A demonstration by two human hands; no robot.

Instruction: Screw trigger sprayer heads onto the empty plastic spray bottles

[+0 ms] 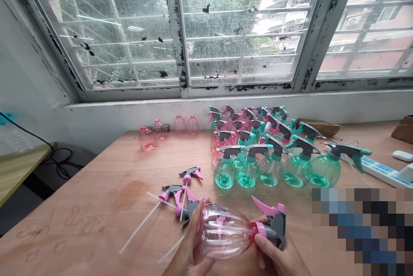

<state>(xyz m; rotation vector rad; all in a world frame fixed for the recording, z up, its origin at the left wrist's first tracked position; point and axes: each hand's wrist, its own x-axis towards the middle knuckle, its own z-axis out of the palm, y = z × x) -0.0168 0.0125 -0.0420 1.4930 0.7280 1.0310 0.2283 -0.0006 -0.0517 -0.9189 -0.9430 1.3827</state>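
You hold a clear pink bottle [226, 231] in front of you, over the near part of the wooden bench [84, 207], and it is lying on its side in the air. The grip of your left hand [194, 237] is closed around the base of this bottle. The grip of your right hand [279, 252] is clamped at the other end, on the grey and pink spray head [274, 226], with the thumb against its pink collar, which sits at the bottle neck. Just beside your left hand, some loose spray heads [171, 192] lie on the bench, with their thin white tubes [140, 226] pointing in different directions. Farther back, near the wall, four pink bottles [147, 139] stand upright with open necks. To their right is a dense group of bottles with sprayers, the green bottles [268, 177] in the front row. A white power strip [382, 170] lies at the right.
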